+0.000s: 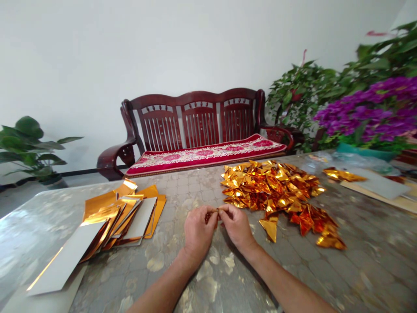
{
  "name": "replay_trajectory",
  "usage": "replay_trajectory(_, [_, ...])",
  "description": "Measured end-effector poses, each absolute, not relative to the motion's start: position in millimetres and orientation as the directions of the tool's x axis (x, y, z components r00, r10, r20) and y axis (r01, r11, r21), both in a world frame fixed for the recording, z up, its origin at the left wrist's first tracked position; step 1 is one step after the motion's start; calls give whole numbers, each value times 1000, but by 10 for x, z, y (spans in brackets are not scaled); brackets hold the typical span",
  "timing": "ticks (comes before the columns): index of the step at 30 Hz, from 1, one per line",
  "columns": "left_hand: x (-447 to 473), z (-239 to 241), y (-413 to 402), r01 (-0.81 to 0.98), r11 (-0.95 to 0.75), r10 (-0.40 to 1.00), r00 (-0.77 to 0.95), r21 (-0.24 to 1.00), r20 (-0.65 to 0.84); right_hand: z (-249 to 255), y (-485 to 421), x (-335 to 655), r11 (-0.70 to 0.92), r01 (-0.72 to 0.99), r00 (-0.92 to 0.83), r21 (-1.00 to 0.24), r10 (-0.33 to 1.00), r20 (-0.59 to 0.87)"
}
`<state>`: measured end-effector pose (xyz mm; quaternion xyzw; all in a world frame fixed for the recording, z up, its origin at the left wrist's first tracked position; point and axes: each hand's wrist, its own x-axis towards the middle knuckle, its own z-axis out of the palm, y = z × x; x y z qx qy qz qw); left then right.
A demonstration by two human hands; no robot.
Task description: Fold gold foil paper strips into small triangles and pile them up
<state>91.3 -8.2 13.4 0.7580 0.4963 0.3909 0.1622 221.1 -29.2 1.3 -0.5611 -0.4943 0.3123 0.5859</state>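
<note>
My left hand (pixel 198 229) and my right hand (pixel 236 224) meet over the middle of the table, fingers pinched together on a small piece of gold foil paper (pixel 217 209) held between them. Most of that piece is hidden by my fingers. Just right of my hands lies a heap of folded gold foil pieces (pixel 276 191). To the left, flat gold foil sheets (pixel 125 211) with white backs are fanned out on the table (pixel 202 278).
A red wooden bench (pixel 198 130) with a red cushion stands behind the table. Potted plants with purple flowers (pixel 371 108) fill the right; a green plant (pixel 29 148) stands at the left. More foil and paper (pixel 374 182) lie at the far right.
</note>
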Motion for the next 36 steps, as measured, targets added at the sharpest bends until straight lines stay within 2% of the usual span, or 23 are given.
replay_trajectory(7, [914,61,-55,559,-424,900,175,712,399,-2,-286,2209,207,282,305,-937,907,292])
replay_trajectory(15, [882,137,-82,616,-489,856,200,618,477,23,-331,2194,244,474,249,-846,885,394])
replay_trajectory(23, [872,108,-69,610,-462,869,165,644,467,-16,-292,2195,237,286,215,-928,928,304])
replay_trajectory(30, [872,74,-67,584,-475,862,160,658,480,50,-305,2136,248,375,247,-893,902,354])
replay_trajectory(36, [868,93,-74,565,-455,872,126,688,473,97,-316,2130,268,370,217,-889,906,364])
